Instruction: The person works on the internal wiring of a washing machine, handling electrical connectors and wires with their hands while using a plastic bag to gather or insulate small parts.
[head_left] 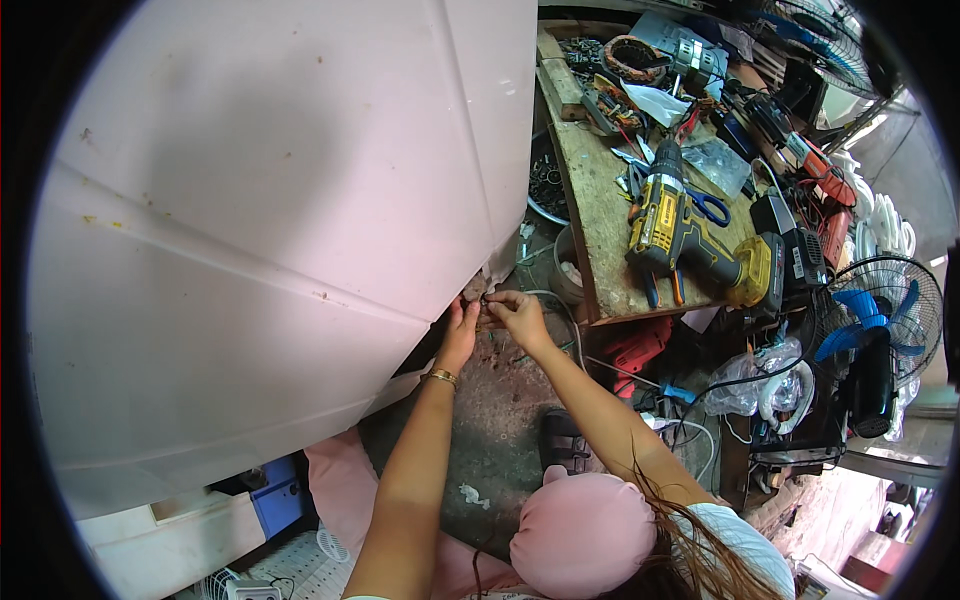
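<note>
At the lower right edge of a large pale panel (300, 180), my two hands work close together. My right hand (522, 322) is closed, thumb and fingertips pinched at a tiny dark piece. Just left of it, my left hand (459, 338) has its fingers drawn up against the panel's edge, around the same spot. A brownish lump (476, 288) shows just above the fingertips. What exactly the fingers hold is too small and partly hidden. A gold-coloured bracelet (441, 377) circles my left wrist.
Right of my hands stands a wooden workbench (600, 225) with a yellow-black cordless drill (662, 215), blue-handled scissors (708, 208) and a wire coil (635, 58). A bucket (568, 265) and a pale cable are beside it. A blue-bladed fan (868, 322) stands farther right.
</note>
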